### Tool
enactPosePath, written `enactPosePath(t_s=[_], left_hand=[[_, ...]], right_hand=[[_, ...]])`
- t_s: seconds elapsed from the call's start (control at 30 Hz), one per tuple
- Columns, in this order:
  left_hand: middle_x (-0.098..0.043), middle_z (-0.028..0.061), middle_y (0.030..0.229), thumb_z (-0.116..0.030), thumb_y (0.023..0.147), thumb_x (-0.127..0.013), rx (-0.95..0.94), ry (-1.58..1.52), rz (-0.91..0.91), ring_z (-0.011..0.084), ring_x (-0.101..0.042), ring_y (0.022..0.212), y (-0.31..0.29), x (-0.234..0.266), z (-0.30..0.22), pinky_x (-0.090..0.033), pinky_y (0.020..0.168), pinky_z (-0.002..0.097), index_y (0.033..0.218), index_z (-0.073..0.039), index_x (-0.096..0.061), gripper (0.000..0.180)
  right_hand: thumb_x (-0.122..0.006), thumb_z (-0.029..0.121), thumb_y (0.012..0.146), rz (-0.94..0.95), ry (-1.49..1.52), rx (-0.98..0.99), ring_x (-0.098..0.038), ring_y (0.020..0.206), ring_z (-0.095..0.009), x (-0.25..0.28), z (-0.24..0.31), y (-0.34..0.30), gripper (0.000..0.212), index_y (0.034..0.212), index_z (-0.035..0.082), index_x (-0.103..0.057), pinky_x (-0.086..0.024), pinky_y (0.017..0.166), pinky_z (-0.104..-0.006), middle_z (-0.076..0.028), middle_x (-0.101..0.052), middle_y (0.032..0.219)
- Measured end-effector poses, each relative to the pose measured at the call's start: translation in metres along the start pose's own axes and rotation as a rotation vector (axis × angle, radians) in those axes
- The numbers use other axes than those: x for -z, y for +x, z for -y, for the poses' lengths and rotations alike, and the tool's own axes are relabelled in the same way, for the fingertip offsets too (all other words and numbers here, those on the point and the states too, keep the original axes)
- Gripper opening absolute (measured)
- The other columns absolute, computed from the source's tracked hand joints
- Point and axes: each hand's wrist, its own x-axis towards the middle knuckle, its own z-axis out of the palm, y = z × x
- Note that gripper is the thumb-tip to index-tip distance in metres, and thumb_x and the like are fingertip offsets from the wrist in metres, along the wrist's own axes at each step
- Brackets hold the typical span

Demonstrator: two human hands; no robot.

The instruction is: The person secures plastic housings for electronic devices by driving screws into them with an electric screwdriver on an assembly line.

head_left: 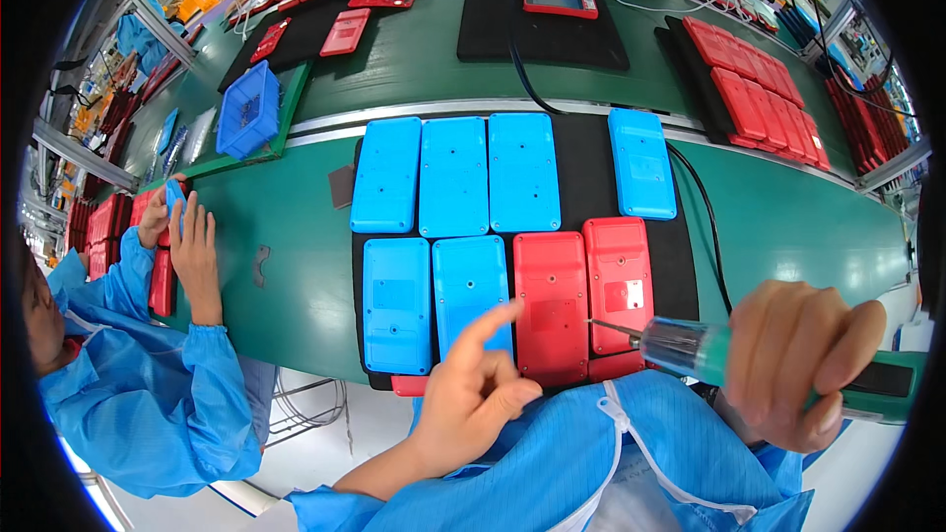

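My right hand (pixel 800 360) is wrapped round a green electric screwdriver (pixel 705 347) with a clear nose. Its thin bit points left, over the gap between two red device casings, the left one (pixel 549 286) and the right one (pixel 620 266). My left hand (pixel 473 389) is empty, index finger stretched out by the left red casing and a blue casing (pixel 469 286), the other fingers loosely curled. Several more blue casings (pixel 454 172) lie in rows on a black mat (pixel 581 167), with screw holes facing up. One blue casing (pixel 642 163) lies apart at the far right.
A co-worker in blue (pixel 163 374) sits at the left, handling a small blue part. A blue bin (pixel 248 110) stands beyond. Red casings (pixel 754 94) fill a dark mat at far right. A black cable (pixel 705 207) runs along the right side of the green bench (pixel 798 227).
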Motion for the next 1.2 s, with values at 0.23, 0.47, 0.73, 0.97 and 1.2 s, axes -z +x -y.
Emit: enactPosePath(t_s=[0.23, 0.47, 0.73, 0.97, 1.2], left_hand=[[-0.044, -0.0023, 0.051, -0.029, 0.076, -0.062, -0.556, 1.176, -0.032, 0.0105, -0.044, 0.037, -0.007, -0.009, 0.032, -0.033, 0.032, 0.0250, 0.109, -0.010, -0.059, 0.038], [-0.038, -0.0027, 0.050, -0.028, 0.078, -0.059, -0.557, 1.262, -0.052, 0.0085, -0.042, 0.037, -0.011, -0.007, 0.032, -0.032, 0.032, 0.0239, 0.110, -0.009, -0.059, 0.037], [-0.034, -0.0035, 0.051, -0.023, 0.072, -0.064, -0.604, 1.314, -0.052, 0.0080, -0.038, 0.040, -0.007, -0.011, 0.031, -0.032, 0.035, 0.0228, 0.106, -0.010, -0.062, 0.037], [-0.031, -0.0029, 0.052, -0.014, 0.066, -0.060, -0.667, 1.297, -0.050, 0.0081, -0.037, 0.042, 0.002, -0.007, 0.029, -0.029, 0.035, 0.0228, 0.102, -0.007, -0.064, 0.037], [-0.031, -0.0027, 0.052, -0.016, 0.069, -0.061, -0.674, 1.281, -0.049, 0.0079, -0.037, 0.042, 0.006, -0.005, 0.031, -0.029, 0.035, 0.0229, 0.103, -0.006, -0.063, 0.036]], right_hand=[[-0.060, 0.015, 0.081, 0.221, -0.187, -0.128, -0.053, 0.043, -0.011, -0.003, -0.020, 0.007, 0.020, 0.083, 0.007, -0.042, -0.046, 0.041, -0.0227, 0.000, -0.052, 0.053], [-0.061, 0.013, 0.080, 0.350, -0.146, -0.197, -0.056, 0.046, -0.012, -0.003, -0.027, 0.006, 0.020, 0.085, 0.007, -0.043, -0.048, 0.045, -0.0249, -0.001, -0.053, 0.057], [-0.063, 0.013, 0.078, 0.450, -0.204, -0.196, -0.058, 0.049, -0.013, -0.004, -0.026, 0.010, 0.021, 0.085, 0.007, -0.044, -0.050, 0.047, -0.0261, -0.001, -0.054, 0.058], [-0.063, 0.011, 0.078, 0.453, -0.177, -0.194, -0.059, 0.051, -0.014, -0.008, -0.027, 0.009, 0.019, 0.082, 0.005, -0.046, -0.051, 0.048, -0.0274, -0.003, -0.056, 0.060], [-0.063, 0.013, 0.079, 0.479, -0.199, -0.216, -0.059, 0.050, -0.014, -0.013, -0.029, 0.012, 0.019, 0.082, 0.005, -0.046, -0.051, 0.047, -0.0269, -0.003, -0.056, 0.060]])
